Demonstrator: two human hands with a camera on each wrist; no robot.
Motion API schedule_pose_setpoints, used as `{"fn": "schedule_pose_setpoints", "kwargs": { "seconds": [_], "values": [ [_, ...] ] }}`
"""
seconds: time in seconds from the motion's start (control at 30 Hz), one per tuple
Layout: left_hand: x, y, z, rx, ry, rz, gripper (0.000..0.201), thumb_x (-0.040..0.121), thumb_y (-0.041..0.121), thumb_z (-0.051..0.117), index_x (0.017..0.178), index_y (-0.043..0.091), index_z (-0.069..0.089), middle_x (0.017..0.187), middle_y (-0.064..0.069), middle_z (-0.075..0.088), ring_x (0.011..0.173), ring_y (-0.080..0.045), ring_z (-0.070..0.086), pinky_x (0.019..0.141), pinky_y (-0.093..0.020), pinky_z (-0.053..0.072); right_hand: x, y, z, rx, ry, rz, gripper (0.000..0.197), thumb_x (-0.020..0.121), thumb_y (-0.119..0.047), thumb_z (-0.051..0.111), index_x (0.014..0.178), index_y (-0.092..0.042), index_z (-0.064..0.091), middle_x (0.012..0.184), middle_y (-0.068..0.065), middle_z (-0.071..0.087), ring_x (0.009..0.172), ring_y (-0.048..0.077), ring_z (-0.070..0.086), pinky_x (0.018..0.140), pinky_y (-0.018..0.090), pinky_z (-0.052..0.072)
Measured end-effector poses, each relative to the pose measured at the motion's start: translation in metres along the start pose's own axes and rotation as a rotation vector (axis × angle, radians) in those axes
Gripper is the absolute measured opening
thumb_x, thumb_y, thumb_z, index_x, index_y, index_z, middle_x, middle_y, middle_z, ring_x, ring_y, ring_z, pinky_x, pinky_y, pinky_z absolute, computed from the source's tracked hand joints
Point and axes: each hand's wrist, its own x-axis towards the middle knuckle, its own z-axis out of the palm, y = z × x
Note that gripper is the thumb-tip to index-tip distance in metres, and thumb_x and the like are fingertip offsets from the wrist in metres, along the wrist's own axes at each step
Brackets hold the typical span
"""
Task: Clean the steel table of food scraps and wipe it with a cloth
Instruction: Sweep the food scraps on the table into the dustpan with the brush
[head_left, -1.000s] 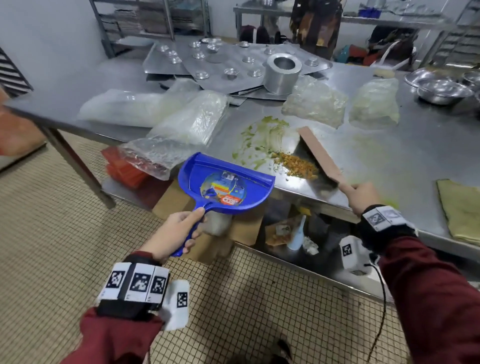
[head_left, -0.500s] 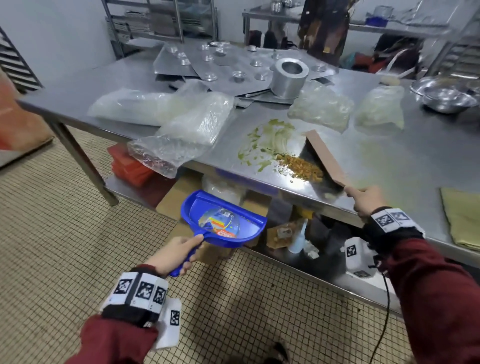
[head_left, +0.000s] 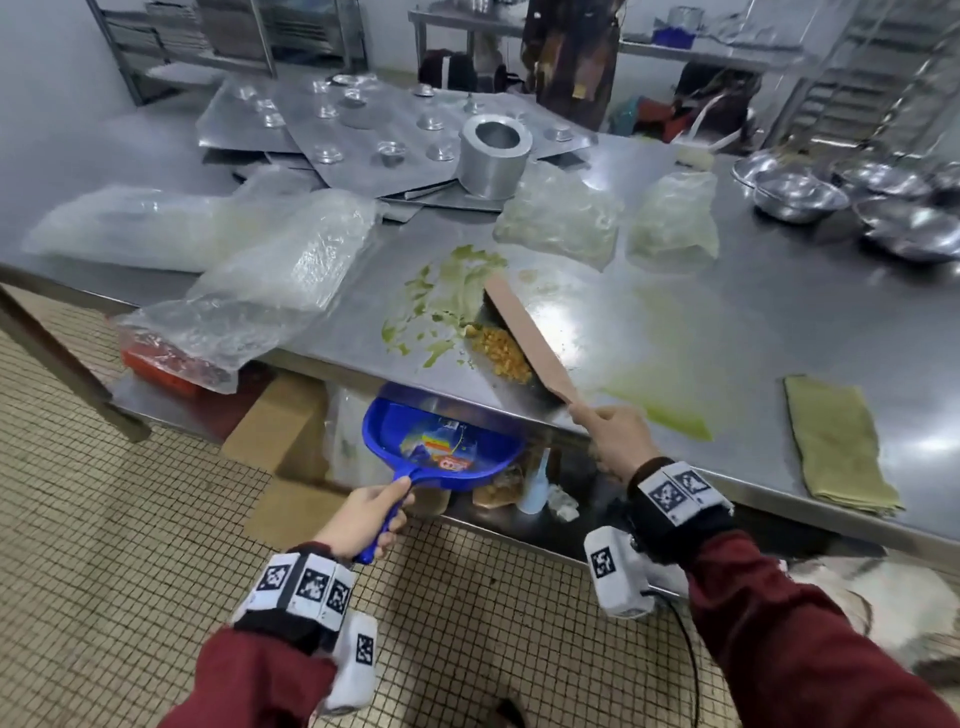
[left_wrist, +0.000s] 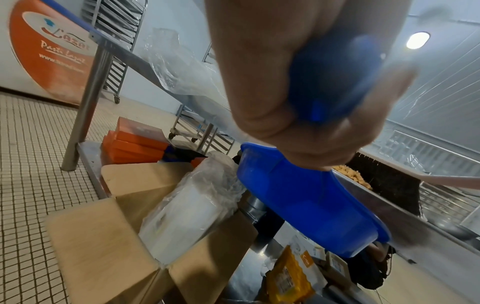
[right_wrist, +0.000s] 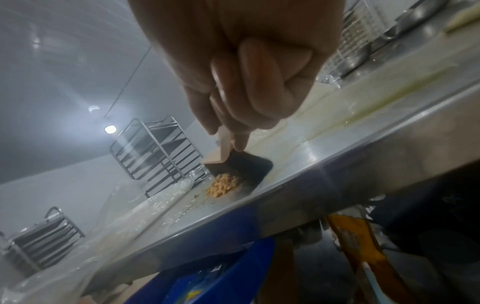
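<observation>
Lowered since earlier, the blue dustpan (head_left: 441, 441) is now sitting under the steel table (head_left: 727, 322) edge, left hand (head_left: 358, 519) clamped on its handle. At 1 o'clock, right hand (head_left: 618, 441) is gripping the brush (head_left: 524, 338) beside orange food scraps (head_left: 501, 353); cloth (head_left: 836, 441) is lying at 3 o'clock.

Left hand (head_left: 363, 519) grips handle of blue dustpan (head_left: 441, 444), pan held below front edge of steel counter (head_left: 727, 312). Right hand (head_left: 615, 439) grips wooden brush (head_left: 524, 332), bristles down on counter near front edge, touching pile of orange-yellow scraps (head_left: 501, 353). Green smear (head_left: 447, 296) beside pile. Folded olive cloth (head_left: 836, 441) lies at front edge, well right. Plastic bags (head_left: 270, 291) toward left edge.
</observation>
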Motion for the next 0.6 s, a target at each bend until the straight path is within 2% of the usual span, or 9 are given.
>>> {"fn": "schedule_pose_setpoints", "kwargs": {
  "seconds": [0.07,0.1,0.13,0.17,0.27,0.4,0.47,0.57,0.6],
  "values": [
    [0.004,0.002,0.004,0.001,0.006,0.009,0.029,0.097,0.027,0.041,0.078,0.008,0.051,0.045,0.003,0.038,0.027,-0.005,0.029,0.027,-0.012,0.024,0.007,-0.002,-0.01,-0.059,-0.046,-0.037,0.035,0.089,-0.035,0.058,0.067,-0.008,0.054,0.05,0.002,0.03,0.031,0.007,0.024,0.046,0.025,0.02],
    [0.006,0.002,0.005,0.004,0.004,0.013,0.028,0.097,0.027,0.041,0.078,0.008,0.05,0.045,0.003,0.038,0.027,-0.006,0.029,0.027,-0.012,0.024,0.011,-0.003,-0.016,-0.089,-0.071,-0.058,0.042,0.089,-0.035,0.058,0.066,0.0,0.056,0.051,0.002,0.029,0.029,0.008,0.022,0.045,0.025,0.019],
    [0.008,0.002,0.006,0.006,0.001,0.015,0.028,0.097,0.027,0.041,0.079,0.008,0.05,0.045,0.003,0.038,0.027,-0.006,0.029,0.027,-0.012,0.024,0.014,-0.003,-0.02,-0.123,-0.096,-0.076,0.046,0.09,-0.035,0.057,0.073,0.008,0.058,0.052,0.002,0.028,0.029,0.008,0.021,0.041,0.023,0.02],
    [0.009,0.002,0.007,0.009,-0.002,0.018,0.027,0.097,0.027,0.041,0.081,0.007,0.05,0.046,0.003,0.037,0.027,-0.006,0.029,0.027,-0.011,0.025,0.016,-0.004,-0.025,-0.16,-0.12,-0.096,0.046,0.09,-0.035,0.056,0.083,0.01,0.062,0.051,0.001,0.028,0.027,0.008,0.022,0.037,0.02,0.02],
    [0.012,0.0,0.007,0.023,-0.005,0.04,0.027,0.097,0.027,0.041,0.082,0.007,0.052,0.049,0.001,0.037,0.028,-0.006,0.029,0.027,-0.012,0.025,0.021,-0.008,-0.035,-0.24,-0.174,-0.142,0.039,0.091,-0.037,0.055,0.096,-0.002,0.071,0.049,-0.001,0.03,0.026,0.007,0.025,0.032,0.014,0.018],
    [0.007,-0.004,0.008,0.044,-0.001,0.056,0.026,0.098,0.025,0.039,0.083,0.007,0.051,0.05,0.003,0.038,0.03,-0.005,0.03,0.027,-0.013,0.025,0.021,-0.001,-0.038,-0.234,-0.222,-0.17,0.046,0.091,-0.036,0.055,0.095,0.008,0.065,0.045,-0.006,0.028,0.028,0.007,0.024,0.034,0.014,0.017],
    [0.006,-0.005,0.008,0.044,0.002,0.052,0.027,0.097,0.027,0.04,0.084,0.007,0.052,0.05,0.005,0.039,0.031,-0.005,0.03,0.027,-0.014,0.026,0.015,0.002,-0.038,-0.241,-0.261,-0.187,0.044,0.092,-0.035,0.053,0.096,0.007,0.066,0.041,-0.012,0.033,0.032,0.005,0.028,0.035,0.012,0.019],
    [0.006,-0.005,0.007,0.037,-0.005,0.045,0.027,0.097,0.029,0.041,0.085,0.007,0.052,0.049,0.005,0.04,0.031,-0.006,0.031,0.027,-0.014,0.027,0.004,0.001,-0.036,-0.264,-0.311,-0.241,0.03,0.093,-0.035,0.052,0.1,-0.013,0.073,0.062,-0.003,0.055,0.052,0.007,0.044,0.042,0.012,0.03],
    [0.006,-0.005,0.008,0.034,-0.01,0.044,0.027,0.097,0.028,0.041,0.085,0.007,0.052,0.049,0.005,0.041,0.031,-0.006,0.031,0.027,-0.014,0.028,0.0,0.002,-0.034,-0.261,-0.329,-0.26,0.03,0.093,-0.036,0.052,0.102,-0.016,0.073,0.068,-0.001,0.057,0.058,0.009,0.046,0.048,0.016,0.032]
  ]
}}
